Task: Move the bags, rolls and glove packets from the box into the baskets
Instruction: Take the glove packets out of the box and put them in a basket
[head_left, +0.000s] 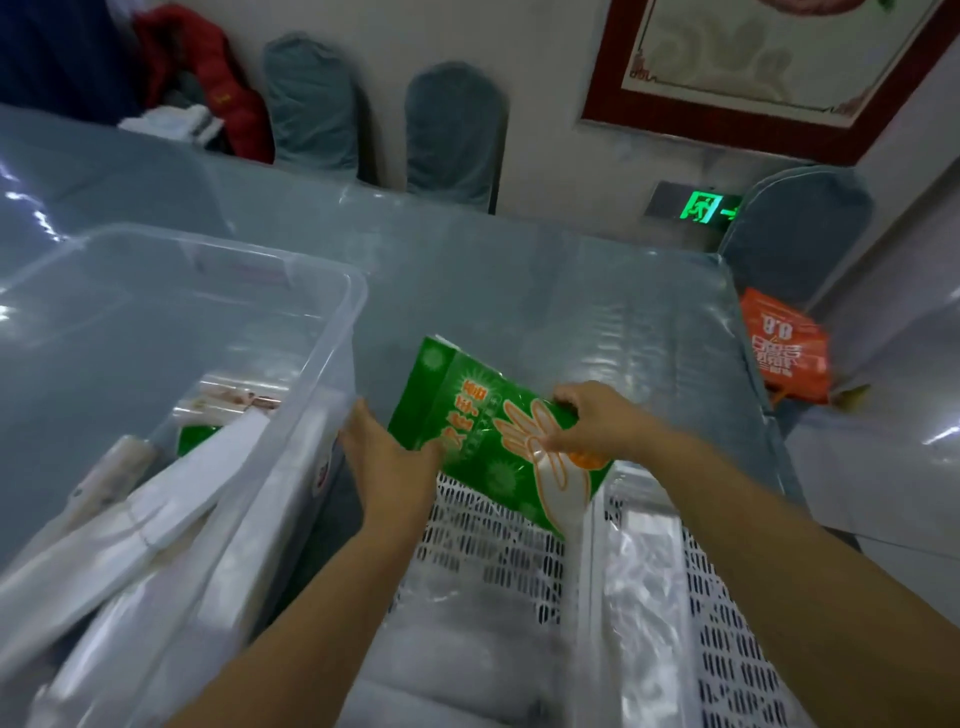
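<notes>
A green glove packet (467, 415) with a printed hand hangs tilted over the far end of a white slotted basket (498, 551). My right hand (592, 421) pinches its right edge between thumb and fingers. My left hand (387, 457) holds its lower left edge, next to the wall of the clear plastic box (332, 332). Inside the box lie white rolls (156, 509), clear bags and another green packet (195, 434). A second white basket (727, 639) to the right holds clear bags (644, 587).
The table (545, 291) wears a blue cloth under clear plastic sheeting. Covered chairs (452, 130) stand along its far side and right corner. An orange bag (784, 348) sits off the table's right edge. A red jacket (208, 78) lies at the far left.
</notes>
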